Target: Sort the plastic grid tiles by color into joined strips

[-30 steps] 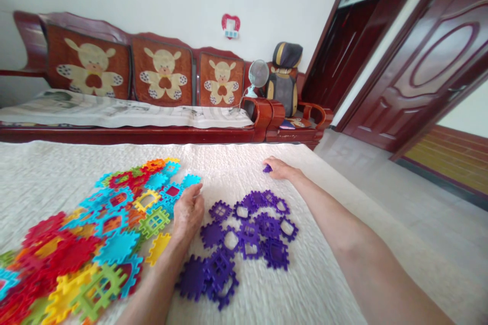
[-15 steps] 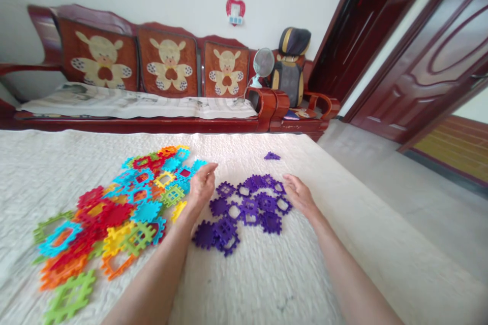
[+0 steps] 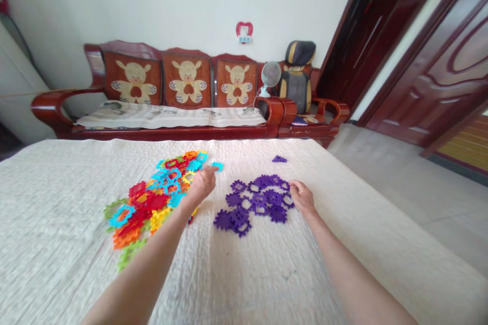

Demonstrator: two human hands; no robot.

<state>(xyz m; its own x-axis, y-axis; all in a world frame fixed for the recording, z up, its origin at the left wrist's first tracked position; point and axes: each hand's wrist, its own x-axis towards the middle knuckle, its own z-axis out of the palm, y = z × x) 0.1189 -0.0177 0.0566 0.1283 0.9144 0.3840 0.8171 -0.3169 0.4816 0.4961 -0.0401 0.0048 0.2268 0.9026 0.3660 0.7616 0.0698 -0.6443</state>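
Observation:
My left hand [image 3: 204, 184] is closed, with a light-blue interlocking plastic tile [image 3: 217, 166] at its fingertips, just right of the mixed-colour pile. That pile holds red tiles [image 3: 157, 200], yellow, orange, green and blue ones, solid or with cut-out windows; my left forearm hides part of it. A group of purple tiles [image 3: 260, 199] lies between my hands, some overlapping. At its right edge, my right hand [image 3: 302, 196] rests with fingers loosely curved and nothing visible in them. Behind the group, a single purple triangular tile [image 3: 279, 159] lies apart.
A pale quilted cloth [image 3: 244, 284] covers the table. Beyond its far edge stand a red wooden sofa [image 3: 171, 134] with bear cushions, a small fan [image 3: 271, 75] and an armchair with a massage cushion [image 3: 296, 89]. Tiled floor and a dark red door [image 3: 430, 61] are at right.
My left hand has closed, and a light-blue tile now shows at its fingertips, right of the pile. My right hand's fingers have curled in beside the purple tiles. The camera view has shifted.

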